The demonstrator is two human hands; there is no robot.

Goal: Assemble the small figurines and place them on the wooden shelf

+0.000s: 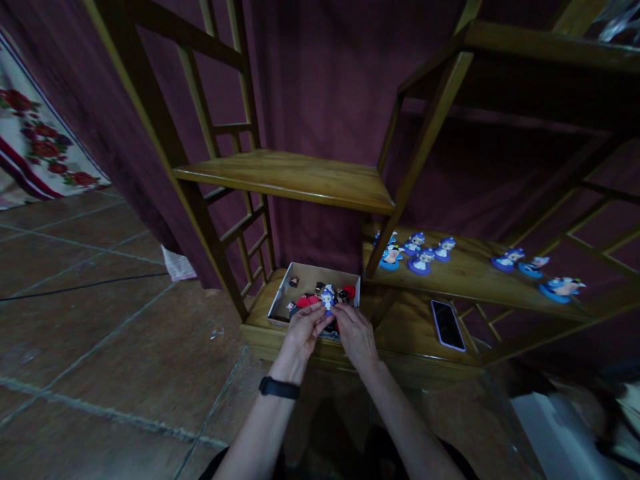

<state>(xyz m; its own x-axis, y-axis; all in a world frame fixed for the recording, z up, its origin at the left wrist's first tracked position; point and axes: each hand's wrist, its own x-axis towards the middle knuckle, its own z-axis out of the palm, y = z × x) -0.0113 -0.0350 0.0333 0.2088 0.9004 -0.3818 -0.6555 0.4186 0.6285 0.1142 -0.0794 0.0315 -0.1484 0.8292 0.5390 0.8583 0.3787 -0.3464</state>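
A small blue-and-white figurine (328,297) is held upright between my two hands, above the front part of an open cardboard box (280,297). My left hand (306,327) pinches it from the left, and my right hand (355,331) has its fingertips closed on its lower right side. Inside the box lie several small figures with red and black parts, among them a red piece (307,301) behind my left fingers. My hands hide the front of the box and part of its contents.
Several purple-and-blue figurines (421,261) stand on the right shelf (475,280) of the wooden rack. A phone (448,325) lies on the lower board. A middle shelf (285,175) juts out above the box. A white box-like object (555,433) stands at lower right.
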